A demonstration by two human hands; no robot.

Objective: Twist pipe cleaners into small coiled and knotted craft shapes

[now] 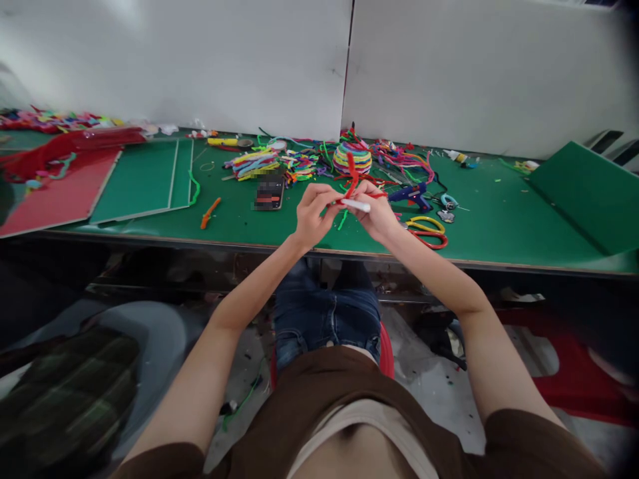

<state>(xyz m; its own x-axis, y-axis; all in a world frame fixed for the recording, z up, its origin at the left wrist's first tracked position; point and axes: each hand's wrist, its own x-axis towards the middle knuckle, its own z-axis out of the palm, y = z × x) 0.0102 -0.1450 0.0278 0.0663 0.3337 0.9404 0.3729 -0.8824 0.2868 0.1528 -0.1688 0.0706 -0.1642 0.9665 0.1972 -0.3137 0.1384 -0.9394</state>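
Observation:
Above the table's front edge my two hands meet in front of me. My left hand (315, 211) is closed, with thumb and forefinger pinching a red pipe cleaner (352, 174), one end of which stands up and bends. My right hand (377, 211) is closed on the same red fuzzy stem, part of which pokes out past its fingers to the right. Between the hands lies a smooth white stick-shaped piece (357, 205); I cannot tell which hand bears its weight. Just behind them sits a round, multicoloured striped pipe-cleaner piece (352, 158).
Right of my hands lie a blue glue gun (410, 194) and scissors (427, 231) with yellow and red handles. A phone (269, 193), pipe-cleaner bundles (254, 163) and an orange piece (210, 213) lie left. Green boards (144, 179) (589, 199) flank the table (299, 236).

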